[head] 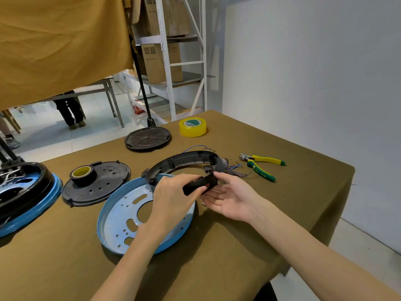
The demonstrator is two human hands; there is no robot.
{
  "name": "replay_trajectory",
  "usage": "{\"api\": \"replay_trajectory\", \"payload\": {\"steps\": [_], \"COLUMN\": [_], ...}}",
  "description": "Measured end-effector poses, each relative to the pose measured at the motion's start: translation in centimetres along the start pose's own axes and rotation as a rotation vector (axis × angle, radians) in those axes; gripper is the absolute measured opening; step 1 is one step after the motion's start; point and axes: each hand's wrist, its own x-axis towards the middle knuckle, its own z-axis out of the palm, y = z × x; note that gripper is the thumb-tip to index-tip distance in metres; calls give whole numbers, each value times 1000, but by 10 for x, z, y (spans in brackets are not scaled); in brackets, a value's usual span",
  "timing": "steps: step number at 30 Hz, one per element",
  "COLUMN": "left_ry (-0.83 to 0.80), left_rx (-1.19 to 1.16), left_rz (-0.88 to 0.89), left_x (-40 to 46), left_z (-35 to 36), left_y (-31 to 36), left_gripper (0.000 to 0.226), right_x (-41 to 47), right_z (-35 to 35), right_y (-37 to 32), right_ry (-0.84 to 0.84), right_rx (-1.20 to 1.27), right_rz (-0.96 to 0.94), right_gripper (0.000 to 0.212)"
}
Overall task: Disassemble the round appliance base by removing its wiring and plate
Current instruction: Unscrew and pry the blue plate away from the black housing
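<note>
Covering the workbench, an olive cloth [217,268] bears a blue metal plate [121,216], with a black plastic ring [184,159] propped on its far rim. Above the plate, the left hand [173,198] grips a small black part [200,185]; the right hand [232,198] cups it, fingers relaxed. Loose wires [237,170] lie beside yellow-green pliers [260,166].

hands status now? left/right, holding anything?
Left hand: grips the black part.
Right hand: open, palm up, fingers under the black part's end.
</note>
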Motion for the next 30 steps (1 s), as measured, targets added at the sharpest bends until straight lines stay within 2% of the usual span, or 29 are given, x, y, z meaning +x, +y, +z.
{"api": "replay_trajectory", "payload": {"steps": [3,7,11,16,20,24,30], "left_ry": [25,83,226,333,380,341,303], "left_rx": [-29,-276,-466,-651,-713,-705,-619], "left_rz": [-11,-105,-222,-383,-486,-445,-298], "left_x": [9,35,57,61,63,64,60], "left_z": [-8,-30,-55,-70,-75,-72,-63], "left_y": [0,-4,-6,-16,-21,-18,-7], "left_gripper": [29,25,24,17,28,20,21], "right_x": [0,-1,1,4,5,-1,-12], "right_z": [0,5,6,-8,-4,30,69], "right_y": [-3,-15,-17,-21,-15,-14,-17], "right_ry": [-58,-199,-165,42,-14,-172,-340], "right_rx": [-10,24,-37,-68,-185,-310,-229], "right_rz": [-86,-180,-210,-313,-319,-371,-354], "right_gripper": [39,39,35,28,25,25,33]}}
